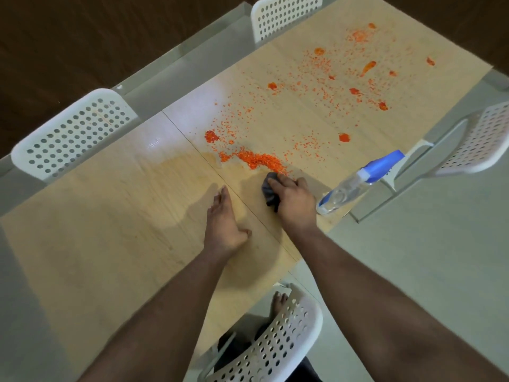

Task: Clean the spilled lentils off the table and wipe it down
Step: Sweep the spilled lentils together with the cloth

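Observation:
Orange lentils [311, 86] lie scattered over the far half of the light wooden table [110, 216], with small clumps among them. A denser pile of lentils [259, 159] sits just beyond my right hand [294, 201]. That hand presses a dark grey cloth [270, 190] onto the table, right behind the pile. My left hand [224, 220] rests flat on the table to the left of the cloth, fingers spread, holding nothing.
A clear spray bottle [355, 183] with a blue trigger head lies at the table's right edge, close to my right hand. White perforated chairs stand around: one at far left [71, 133], one at the back [283, 15], one right [479, 139], one near [278, 343].

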